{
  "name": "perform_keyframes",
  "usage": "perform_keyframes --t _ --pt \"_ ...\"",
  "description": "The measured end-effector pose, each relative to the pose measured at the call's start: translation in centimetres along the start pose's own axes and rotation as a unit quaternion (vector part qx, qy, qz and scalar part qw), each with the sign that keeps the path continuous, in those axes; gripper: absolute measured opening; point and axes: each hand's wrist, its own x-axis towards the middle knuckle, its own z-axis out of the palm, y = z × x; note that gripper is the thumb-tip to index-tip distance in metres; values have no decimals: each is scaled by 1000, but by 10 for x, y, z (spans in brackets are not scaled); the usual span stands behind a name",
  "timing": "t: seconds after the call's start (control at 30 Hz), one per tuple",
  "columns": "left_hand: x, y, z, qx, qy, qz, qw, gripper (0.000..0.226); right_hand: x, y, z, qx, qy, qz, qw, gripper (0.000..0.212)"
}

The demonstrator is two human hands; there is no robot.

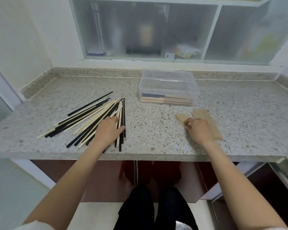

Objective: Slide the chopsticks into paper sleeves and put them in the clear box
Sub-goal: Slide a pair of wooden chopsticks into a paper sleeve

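Note:
A loose pile of black and pale wooden chopsticks (90, 113) lies fanned out on the left of the speckled counter. My left hand (107, 130) rests on the pile's right side, its fingers reaching over a few sticks. A small stack of brown paper sleeves (204, 116) lies on the right. My right hand (198, 129) lies on that stack, its fingertips curled at the edge of the left sleeve (180, 117). Behind, the clear box (168, 87) stands open and holds several sleeved chopsticks (166, 99) along its front wall.
The stone counter (156, 130) has a raised lip at the back and left. A frosted sliding window (150, 30) runs behind it. The counter's front edge is close to my forearms; dark cabinet doors and my legs show below.

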Motion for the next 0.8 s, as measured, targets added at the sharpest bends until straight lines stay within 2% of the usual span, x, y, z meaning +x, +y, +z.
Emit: perform_keyframes --t 0.27,0.53,0.6,0.7,0.8 --pt "8 4 -6 -106 -17 -59 992 43 5 -5 -3 35 68 11 997 20" --pt "21 1 -14 -155 -66 -135 976 30 -6 -10 -1 86 157 -20 984 19" --pt "20 1 -14 -207 -69 -144 965 23 -14 -15 0 117 175 -39 977 22" --pt "13 2 -14 -278 -75 -150 946 26 -29 -25 3 168 166 -105 966 27" --pt "4 11 -15 -313 -42 -97 944 26 -40 -32 0 275 167 -171 931 33"
